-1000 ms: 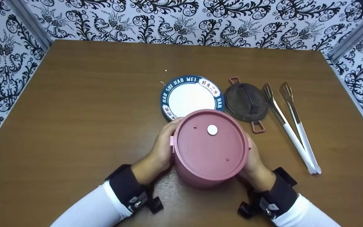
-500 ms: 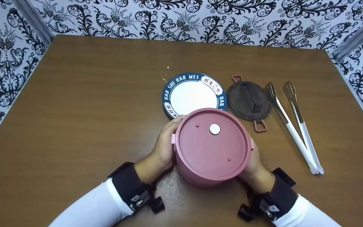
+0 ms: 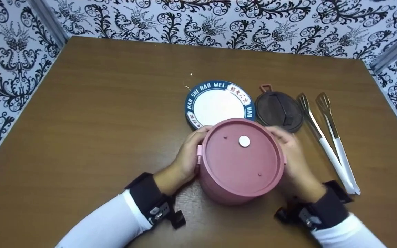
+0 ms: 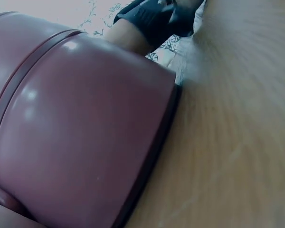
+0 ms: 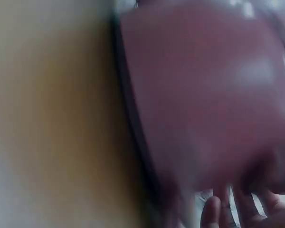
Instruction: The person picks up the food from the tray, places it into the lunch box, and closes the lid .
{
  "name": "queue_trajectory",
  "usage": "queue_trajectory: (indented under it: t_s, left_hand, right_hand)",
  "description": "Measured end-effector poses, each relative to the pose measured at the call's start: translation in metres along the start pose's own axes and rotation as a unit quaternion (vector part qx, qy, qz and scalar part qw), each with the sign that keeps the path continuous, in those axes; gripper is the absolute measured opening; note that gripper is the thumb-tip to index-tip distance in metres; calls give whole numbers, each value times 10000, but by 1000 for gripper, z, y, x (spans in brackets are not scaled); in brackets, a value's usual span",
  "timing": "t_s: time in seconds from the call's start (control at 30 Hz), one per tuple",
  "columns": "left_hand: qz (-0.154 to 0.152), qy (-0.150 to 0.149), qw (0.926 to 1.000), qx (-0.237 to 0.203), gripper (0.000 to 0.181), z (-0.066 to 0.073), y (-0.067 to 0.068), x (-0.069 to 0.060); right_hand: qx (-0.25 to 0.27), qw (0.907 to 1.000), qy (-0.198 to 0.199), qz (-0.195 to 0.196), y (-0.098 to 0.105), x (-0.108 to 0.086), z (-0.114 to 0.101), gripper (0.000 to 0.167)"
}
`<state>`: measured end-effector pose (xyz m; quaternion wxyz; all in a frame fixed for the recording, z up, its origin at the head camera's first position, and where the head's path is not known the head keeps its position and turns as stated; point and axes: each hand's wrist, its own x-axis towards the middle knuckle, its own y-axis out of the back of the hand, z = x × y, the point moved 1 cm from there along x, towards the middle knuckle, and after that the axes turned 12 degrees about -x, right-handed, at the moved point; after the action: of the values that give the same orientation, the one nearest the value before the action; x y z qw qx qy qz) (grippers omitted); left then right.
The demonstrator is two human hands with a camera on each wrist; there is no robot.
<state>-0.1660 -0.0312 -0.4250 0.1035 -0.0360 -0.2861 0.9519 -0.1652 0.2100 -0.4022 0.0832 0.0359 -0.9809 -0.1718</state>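
In the head view a pink lidded pot stands upright on the table, with a white round button on its lid. My left hand holds its left side by the small side tab; the fingers behind the pot are partly hidden. At the pot's right side my right hand is blurred, its fingers near the rim. In the right wrist view, the right hand's fingers are spread beside the pot wall; whether they touch it I cannot tell. The pot's lower wall fills much of the left wrist view.
Behind the pot lies a blue-rimmed white plate, partly covered by it. To its right sits a round black lidded pan with a copper-coloured loop handle. White-handled tongs lie spread farther right. Patterned panels border the table.
My right hand has shifted right and loosened from the pot's side, now covering the black pan's near handle. My left hand stays on the pot. The whole head view has shifted slightly.
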Motion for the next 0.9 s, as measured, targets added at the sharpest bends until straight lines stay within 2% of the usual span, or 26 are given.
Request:
queue_trajectory:
  t_s: [0.03,0.07,0.13,0.2,0.23,0.3,0.37,0.47,0.53,0.6,0.77,0.9]
  left_hand:
    - [-53,23,10000,-41,38,-1,-1,1]
    - [-101,46,9999,-81,38,-1,-1,2]
    - [-175,109,9996,-181,38,-2,-2,2]
    - [-194,143,9994,-258,38,-3,-1,2]
    - [-197,127,9993,-291,38,-3,-1,2]
    - [-207,79,9992,-345,38,-3,0,2]
    - [-203,34,9991,-371,37,-3,1,1]
    - [-154,-15,9996,-238,37,-3,4,0]
    - [-141,-37,9998,-122,38,-3,4,0]
    - [-184,-62,9998,-40,39,-3,5,1]
    - [-238,-104,9996,-65,39,-4,5,5]
    - [-174,-187,9997,-47,38,-4,6,5]
  right_hand:
    - [-758,9968,28,261,8,8,-3,22]
    - [-1451,9879,73,533,16,16,-5,20]
    - [-2580,9607,235,994,31,31,-6,19]
    - [-3384,9327,365,1191,42,45,-6,24]
    - [-3811,9159,390,1201,47,53,-6,28]
    - [-4472,8886,351,955,53,67,-5,38]
    - [-4953,8671,155,507,56,76,-3,49]
    - [-5318,8466,-162,-124,56,84,3,58]
    - [-5362,8433,-177,-318,54,84,7,57]
    - [-5272,8492,26,-306,53,84,11,53]
    - [-5054,8586,752,418,55,82,9,43]
    - [-4892,8584,1094,1089,56,82,-9,43]
